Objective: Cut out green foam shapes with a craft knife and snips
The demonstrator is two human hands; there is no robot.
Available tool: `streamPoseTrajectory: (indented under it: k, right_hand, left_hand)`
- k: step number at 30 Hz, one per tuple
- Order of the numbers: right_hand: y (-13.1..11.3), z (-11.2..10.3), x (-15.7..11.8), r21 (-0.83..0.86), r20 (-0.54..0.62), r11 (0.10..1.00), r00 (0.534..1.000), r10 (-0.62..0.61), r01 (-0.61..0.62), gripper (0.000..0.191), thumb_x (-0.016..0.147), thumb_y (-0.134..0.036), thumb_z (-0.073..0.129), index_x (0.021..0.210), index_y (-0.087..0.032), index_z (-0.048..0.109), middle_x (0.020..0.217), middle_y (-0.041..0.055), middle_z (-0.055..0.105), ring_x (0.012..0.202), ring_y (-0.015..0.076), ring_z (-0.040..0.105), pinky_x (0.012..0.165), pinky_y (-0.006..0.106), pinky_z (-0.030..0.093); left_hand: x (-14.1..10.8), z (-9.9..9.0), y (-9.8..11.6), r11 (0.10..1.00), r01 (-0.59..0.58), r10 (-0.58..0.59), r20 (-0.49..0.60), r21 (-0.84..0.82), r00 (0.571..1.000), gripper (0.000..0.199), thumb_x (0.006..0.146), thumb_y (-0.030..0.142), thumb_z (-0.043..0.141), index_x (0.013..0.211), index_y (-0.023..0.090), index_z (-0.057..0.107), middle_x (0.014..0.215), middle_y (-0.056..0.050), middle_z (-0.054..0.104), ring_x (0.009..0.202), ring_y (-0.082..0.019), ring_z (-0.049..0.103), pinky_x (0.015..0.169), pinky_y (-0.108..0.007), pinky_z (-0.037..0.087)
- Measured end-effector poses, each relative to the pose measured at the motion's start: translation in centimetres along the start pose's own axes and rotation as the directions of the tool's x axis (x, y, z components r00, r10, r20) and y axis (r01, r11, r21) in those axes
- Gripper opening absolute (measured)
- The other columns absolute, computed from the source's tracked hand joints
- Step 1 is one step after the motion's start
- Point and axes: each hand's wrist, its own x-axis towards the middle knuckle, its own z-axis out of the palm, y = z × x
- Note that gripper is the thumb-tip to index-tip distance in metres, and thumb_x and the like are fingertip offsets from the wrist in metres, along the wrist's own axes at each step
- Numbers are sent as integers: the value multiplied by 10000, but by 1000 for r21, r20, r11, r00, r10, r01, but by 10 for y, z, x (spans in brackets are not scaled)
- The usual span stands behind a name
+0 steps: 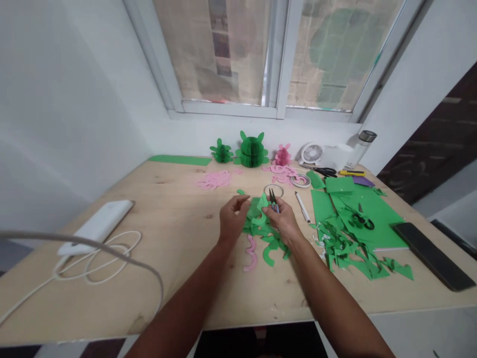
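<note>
Above the middle of the table, my right hand (282, 217) is closed around small scissors (273, 197), their dark blades pointing up and slightly apart. A curved green paper cutout (262, 204) touches its fingertips. My left hand (233, 217) is just left of that cutout, fingers curled and tips close together; anything pinched there is too small to make out. Under and between both hands lie green paper pieces (257, 227). Nearer to me are a pink curved paper strip (251, 256) and a green curved piece (268, 256).
Green scraps (345, 248) and green sheets (383, 214) spread at right, beside a black phone (432, 253). Behind are a white pen (302, 207), tape roll (300, 181), pink cutouts (215, 180) and green paper figures (252, 151). A white power strip (97, 226) with cable lies left.
</note>
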Motion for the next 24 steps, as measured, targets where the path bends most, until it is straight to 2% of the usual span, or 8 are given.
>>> streamPoseTrajectory:
  k: [2,4,7,10,13,19,21,24]
  right_hand:
    - [0,-1,-1,-59,88,998,996,-16,21,433,609,-266,764,1004,-183,606,551,-92,462,411,60,322,385,197,202]
    - [2,-1,-1,-112,157,993,987,-9,27,440,626,-244,758,1037,-180,615,556,-88,462,431,63,329,403,199,216]
    - [6,-1,-2,-164,226,985,974,-7,45,450,631,-217,759,1061,-177,631,560,-82,459,466,75,350,424,198,240]
    - [7,-1,-2,-177,245,982,969,-24,69,441,629,-207,759,1056,-178,652,574,-69,480,491,88,371,431,199,263]
    - [6,0,-3,-166,221,984,975,-25,63,447,614,-205,769,1049,-182,671,564,-68,483,490,93,383,432,199,279]
    - [4,0,-4,-173,253,984,967,-7,53,436,608,-242,790,1029,-187,688,545,-78,472,448,74,352,407,188,255]
    - [5,1,-4,-158,196,986,980,-27,59,423,622,-283,791,1019,-181,686,538,-81,473,433,69,343,405,190,254]
    - [7,1,-2,-113,41,993,998,-37,42,414,653,-382,770,996,-170,676,519,-80,487,398,63,321,385,193,231]
  left_hand:
    - [6,-3,2,948,251,-232,113,-196,966,248,732,390,644,770,149,688,654,-28,641,567,-131,569,564,-262,470]
    - [10,-7,4,855,428,-369,237,-292,899,286,668,419,704,682,135,670,599,-21,607,506,-103,525,491,-227,424]
    - [11,-10,7,769,562,-452,362,-304,815,285,603,382,766,583,134,626,518,1,548,439,-73,466,428,-197,374]
    - [9,-11,8,730,614,-481,413,-299,773,262,566,313,797,549,140,601,466,26,497,394,-56,427,392,-180,345]
    - [9,-13,7,703,632,-504,399,-326,766,222,545,261,813,646,138,659,466,28,516,385,-59,439,384,-177,354]
    - [11,-14,3,675,650,-497,438,-348,750,315,508,238,840,774,124,715,499,13,560,404,-64,460,391,-184,368]
    - [12,-13,2,673,627,-508,371,-392,777,327,501,236,843,772,123,701,503,17,563,422,-72,483,401,-185,373]
    - [12,-12,3,681,562,-533,210,-469,820,339,511,232,837,776,135,649,521,27,579,448,-84,531,425,-185,396]
